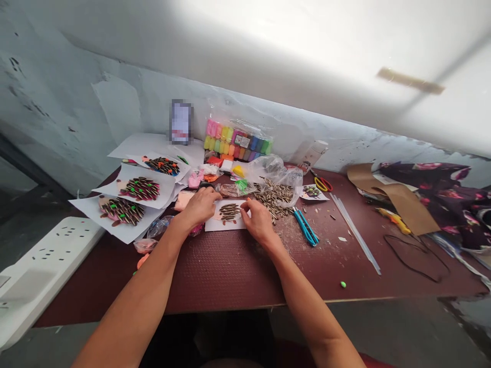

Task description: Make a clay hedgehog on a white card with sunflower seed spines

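A small white card (215, 225) lies flat between my hands. On it sits a hedgehog figure (229, 211) with a pale body and rows of striped sunflower seeds for spines. My left hand (201, 205) rests at the card's upper left edge, its fingers bent and loosely apart, with the fingertips partly hidden. At the right edge of the card, my right hand (259, 219) has thumb and forefinger drawn together near the figure. What sits in that pinch, if anything, is too small to make out. Just behind the right hand spreads a pile of sunflower seeds (276, 196).
Finished-looking hedgehog cards (140, 188) are stacked at left. Behind stand a phone (181, 122) and a pack of coloured clay (238, 140). Rightward lie a blue cutter (305, 227), scissors (322, 184), glue sticks (356, 235) and a glue gun (394, 220). A power strip (49, 255) is at left.
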Demonstrator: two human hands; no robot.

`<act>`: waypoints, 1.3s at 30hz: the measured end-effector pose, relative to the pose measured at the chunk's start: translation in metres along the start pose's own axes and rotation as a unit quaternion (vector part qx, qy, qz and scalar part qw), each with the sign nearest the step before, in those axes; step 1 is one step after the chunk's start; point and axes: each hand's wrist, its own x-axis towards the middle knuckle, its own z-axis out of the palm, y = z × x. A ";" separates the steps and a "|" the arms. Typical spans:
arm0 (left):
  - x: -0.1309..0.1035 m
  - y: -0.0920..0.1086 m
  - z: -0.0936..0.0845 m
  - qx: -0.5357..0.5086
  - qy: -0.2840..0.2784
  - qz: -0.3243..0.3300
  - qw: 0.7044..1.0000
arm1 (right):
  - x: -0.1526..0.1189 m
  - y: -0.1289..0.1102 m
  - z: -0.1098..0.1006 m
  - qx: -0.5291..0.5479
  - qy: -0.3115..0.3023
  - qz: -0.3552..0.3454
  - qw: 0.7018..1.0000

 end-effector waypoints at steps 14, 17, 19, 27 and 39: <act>0.001 0.000 0.000 -0.011 0.000 -0.004 1.000 | 0.018 0.041 -0.025 -0.099 0.034 0.115 0.988; 0.000 -0.001 0.001 -0.013 0.000 -0.002 1.000 | 0.027 0.039 -0.026 -0.120 0.009 0.100 0.988; -0.001 -0.001 0.000 -0.010 0.006 -0.007 1.000 | 0.034 0.038 -0.026 -0.135 -0.008 0.098 0.986; -0.002 0.005 -0.006 0.009 -0.001 -0.033 0.999 | 0.047 0.046 -0.006 -0.176 0.008 0.054 0.983; -0.002 0.006 -0.007 0.012 -0.019 -0.029 0.999 | 0.048 0.045 0.000 -0.150 -0.001 0.034 0.988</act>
